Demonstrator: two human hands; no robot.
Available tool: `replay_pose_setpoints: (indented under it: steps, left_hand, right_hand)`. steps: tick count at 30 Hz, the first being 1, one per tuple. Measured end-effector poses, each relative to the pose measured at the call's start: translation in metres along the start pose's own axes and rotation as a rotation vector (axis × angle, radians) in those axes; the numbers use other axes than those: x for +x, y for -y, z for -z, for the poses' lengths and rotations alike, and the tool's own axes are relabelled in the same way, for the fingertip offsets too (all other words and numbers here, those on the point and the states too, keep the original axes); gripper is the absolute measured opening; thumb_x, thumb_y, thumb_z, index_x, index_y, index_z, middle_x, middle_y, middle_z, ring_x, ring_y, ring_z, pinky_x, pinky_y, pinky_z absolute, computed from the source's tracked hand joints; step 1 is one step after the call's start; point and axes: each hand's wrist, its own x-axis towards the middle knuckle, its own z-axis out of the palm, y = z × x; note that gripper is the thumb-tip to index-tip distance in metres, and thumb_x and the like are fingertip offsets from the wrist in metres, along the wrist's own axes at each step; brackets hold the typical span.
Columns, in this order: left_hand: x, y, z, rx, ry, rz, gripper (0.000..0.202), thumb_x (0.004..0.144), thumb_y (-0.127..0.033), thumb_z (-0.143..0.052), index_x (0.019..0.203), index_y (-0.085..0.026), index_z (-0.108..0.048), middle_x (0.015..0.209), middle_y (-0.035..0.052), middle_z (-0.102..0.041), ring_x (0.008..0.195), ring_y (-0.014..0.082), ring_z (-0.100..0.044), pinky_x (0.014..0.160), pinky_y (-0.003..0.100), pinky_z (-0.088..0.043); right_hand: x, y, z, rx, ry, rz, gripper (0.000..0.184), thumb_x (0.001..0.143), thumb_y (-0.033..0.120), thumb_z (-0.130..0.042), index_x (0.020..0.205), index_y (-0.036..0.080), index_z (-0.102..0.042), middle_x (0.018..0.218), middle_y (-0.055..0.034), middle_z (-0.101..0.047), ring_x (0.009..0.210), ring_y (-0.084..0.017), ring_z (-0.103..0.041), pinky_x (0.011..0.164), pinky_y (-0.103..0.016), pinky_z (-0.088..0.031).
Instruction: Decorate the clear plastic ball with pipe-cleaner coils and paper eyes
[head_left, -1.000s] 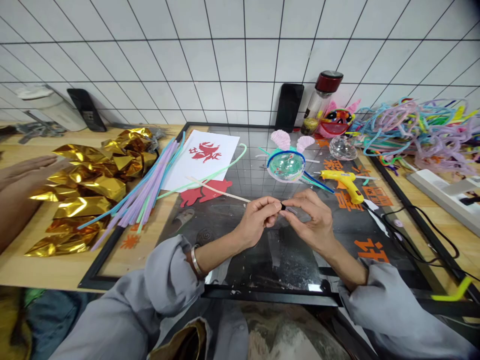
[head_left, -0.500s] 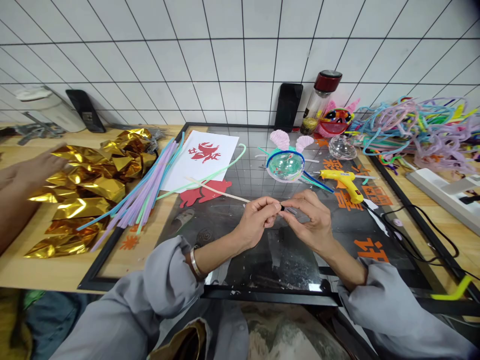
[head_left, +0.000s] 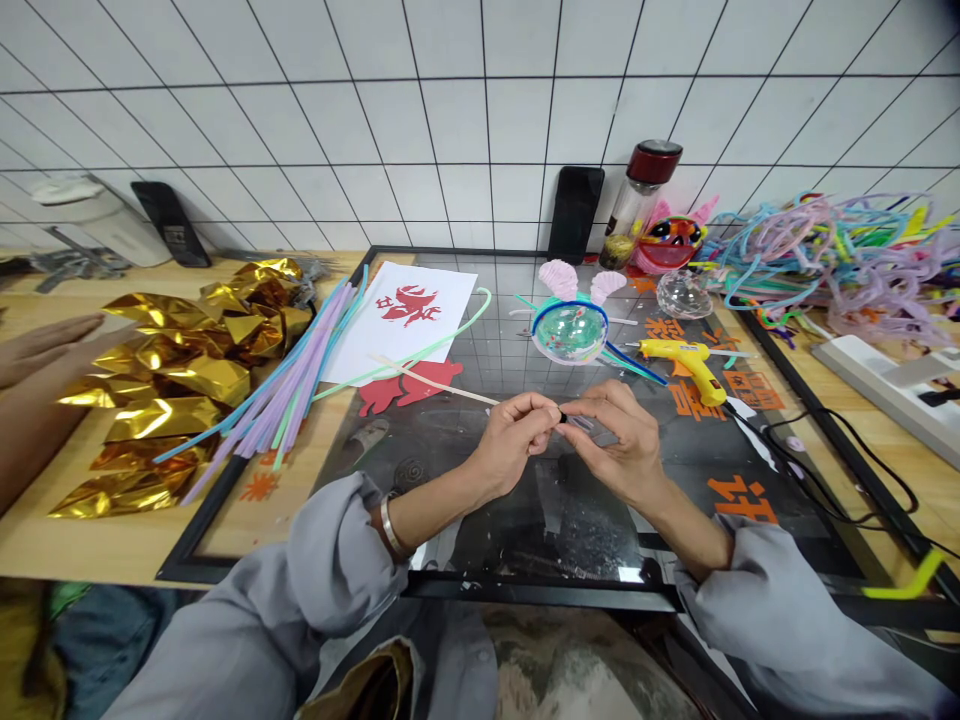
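Note:
Over the glass-topped board (head_left: 517, 520), my left hand (head_left: 517, 435) and my right hand (head_left: 619, 435) meet at the fingertips. Both pinch a small black piece (head_left: 562, 417), mostly covered by the fingers. A thin cream pipe cleaner (head_left: 442, 383) reaches to the back of my left hand; whether it is held there, I cannot tell. Just beyond the hands lies a clear plastic ball ornament (head_left: 571, 332) with green inside, a blue rim and pink fuzzy ears. A yellow glue gun (head_left: 694, 370) rests to the right of my right hand.
Purple and blue pipe cleaners (head_left: 289, 370) lie left, beside gold foil (head_left: 176, 380). Another person's hand (head_left: 45, 350) rests at far left. Behind stand a black phone (head_left: 576, 215) and a bottle (head_left: 637, 205). At right are tangled pipe cleaners (head_left: 832, 260) and a power strip (head_left: 892, 385).
The other person's hand at far left has drawn back from the gold foil. My own hands keep nearly the same place and pinch.

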Motion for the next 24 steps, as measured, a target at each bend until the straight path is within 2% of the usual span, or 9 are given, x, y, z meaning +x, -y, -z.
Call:
replay_pose_setpoints:
  steps: [24]
  left_hand:
    - [0.0001,-0.0003,-0.0002,0.026,0.001,-0.017,0.017,0.061,-0.025,-0.069,0.059,-0.014,-0.056,0.047,-0.0064,-0.042,0.044,0.0027,-0.029,0.045,0.02,-0.019]
  right_hand:
    - [-0.0007,-0.0016,0.0004,-0.009,-0.004,-0.046,0.013,0.084,0.031,-0.064,0.093,0.023,-0.067,0.077,-0.0034,-0.062,0.074,-0.018,-0.058,0.067,-0.034,-0.045]
